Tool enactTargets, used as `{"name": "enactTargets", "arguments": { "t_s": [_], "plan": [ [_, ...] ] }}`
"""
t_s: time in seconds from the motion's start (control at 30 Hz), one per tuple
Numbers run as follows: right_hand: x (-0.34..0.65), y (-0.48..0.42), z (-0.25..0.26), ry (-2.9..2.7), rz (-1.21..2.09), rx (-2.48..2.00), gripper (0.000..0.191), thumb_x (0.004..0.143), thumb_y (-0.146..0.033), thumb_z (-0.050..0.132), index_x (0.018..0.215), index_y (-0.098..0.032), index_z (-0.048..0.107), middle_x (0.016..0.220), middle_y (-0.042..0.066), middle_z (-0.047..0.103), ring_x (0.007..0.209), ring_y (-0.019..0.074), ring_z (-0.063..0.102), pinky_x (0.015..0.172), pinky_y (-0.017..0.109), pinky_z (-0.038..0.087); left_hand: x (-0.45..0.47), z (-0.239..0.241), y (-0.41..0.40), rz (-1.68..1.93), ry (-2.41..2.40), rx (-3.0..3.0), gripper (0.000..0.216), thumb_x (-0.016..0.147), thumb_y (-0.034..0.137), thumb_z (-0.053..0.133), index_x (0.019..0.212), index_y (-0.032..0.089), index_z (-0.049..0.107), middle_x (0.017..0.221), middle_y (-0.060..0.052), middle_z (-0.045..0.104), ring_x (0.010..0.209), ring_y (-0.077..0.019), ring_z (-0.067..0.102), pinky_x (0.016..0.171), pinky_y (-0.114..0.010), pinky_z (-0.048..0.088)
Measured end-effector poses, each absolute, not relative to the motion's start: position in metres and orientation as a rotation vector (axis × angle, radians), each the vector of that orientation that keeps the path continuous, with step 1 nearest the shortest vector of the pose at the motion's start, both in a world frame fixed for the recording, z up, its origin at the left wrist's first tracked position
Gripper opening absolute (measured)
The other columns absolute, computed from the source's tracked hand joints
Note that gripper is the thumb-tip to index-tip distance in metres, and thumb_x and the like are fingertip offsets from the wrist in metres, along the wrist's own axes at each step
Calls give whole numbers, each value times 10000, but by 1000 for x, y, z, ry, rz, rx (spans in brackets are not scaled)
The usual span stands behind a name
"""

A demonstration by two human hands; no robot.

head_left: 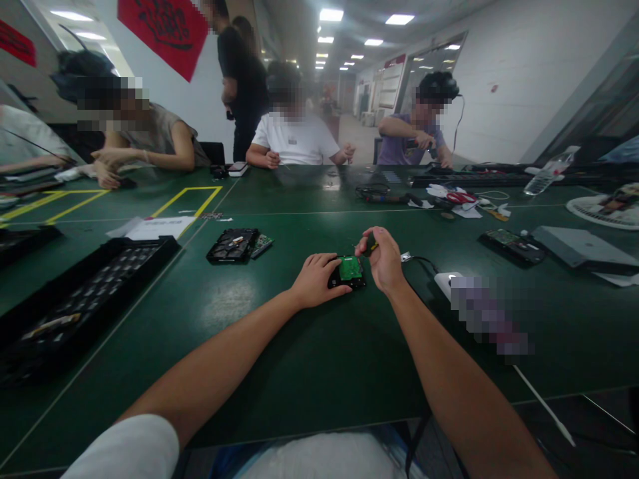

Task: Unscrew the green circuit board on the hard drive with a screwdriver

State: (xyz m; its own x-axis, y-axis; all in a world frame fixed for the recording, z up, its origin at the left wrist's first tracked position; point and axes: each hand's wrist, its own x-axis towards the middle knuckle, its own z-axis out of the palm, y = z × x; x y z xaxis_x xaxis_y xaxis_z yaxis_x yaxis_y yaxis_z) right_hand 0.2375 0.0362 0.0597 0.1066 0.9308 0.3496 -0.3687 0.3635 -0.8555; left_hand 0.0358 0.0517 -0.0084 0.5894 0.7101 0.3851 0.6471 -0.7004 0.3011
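Observation:
A hard drive (351,268) with a green circuit board in a black case lies on the green table in front of me. My left hand (316,279) grips its left side, fingers over the far edge and thumb along the near one. Above the drive's right side, my right hand (384,259) is closed around a small screwdriver (370,245) with a dark and yellow handle. Its thin shaft points left; whether the tip touches anything I cannot tell. Left of the drive rest a black hard drive (232,245) and a loose circuit board (262,246).
A long black tray (94,293) spans the left side. Right of me are a phone-like device (479,309) with a cable, another drive (512,246), a grey box (586,247) and a tilted bottle (552,171). Several people sit or stand across the table.

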Motion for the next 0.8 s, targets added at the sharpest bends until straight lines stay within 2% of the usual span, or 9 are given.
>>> {"name": "enactTargets", "arguments": {
  "t_s": [0.2, 0.43, 0.6, 0.8],
  "plan": [
    [238, 37, 61, -1053, 1087, -625, 514, 1038, -652, 487, 902, -241, 765, 666, -7, 571, 636, 155, 567, 673, 320, 473, 35, -8, 51, 733, 1151, 2693, 827, 899, 759, 708, 1512, 215, 596, 1549, -171, 573, 1439, -393, 520, 1227, -597, 376],
    [239, 39, 57, -1097, 1006, -699, 400, 991, -606, 620, 943, -246, 788, 789, 11, 653, 733, 168, 614, 737, 324, 509, 36, -10, 52, 749, 1157, 2709, 837, 902, 768, 698, 1504, 195, 602, 1551, -174, 572, 1444, -388, 516, 1232, -589, 373],
    [240, 38, 57, -1140, 955, -696, 325, 990, -546, 652, 956, -253, 789, 820, 2, 665, 752, 162, 624, 742, 314, 509, 36, -9, 52, 745, 1155, 2705, 836, 908, 768, 690, 1506, 191, 602, 1553, -176, 571, 1449, -389, 512, 1232, -592, 372],
    [237, 37, 58, -1052, 1058, -678, 357, 930, -601, 710, 860, -254, 668, 794, -9, 670, 748, 180, 675, 767, 345, 552, 35, -10, 52, 740, 1160, 2690, 827, 895, 764, 709, 1510, 221, 602, 1555, -161, 570, 1454, -391, 508, 1235, -596, 368]
  ]
}}
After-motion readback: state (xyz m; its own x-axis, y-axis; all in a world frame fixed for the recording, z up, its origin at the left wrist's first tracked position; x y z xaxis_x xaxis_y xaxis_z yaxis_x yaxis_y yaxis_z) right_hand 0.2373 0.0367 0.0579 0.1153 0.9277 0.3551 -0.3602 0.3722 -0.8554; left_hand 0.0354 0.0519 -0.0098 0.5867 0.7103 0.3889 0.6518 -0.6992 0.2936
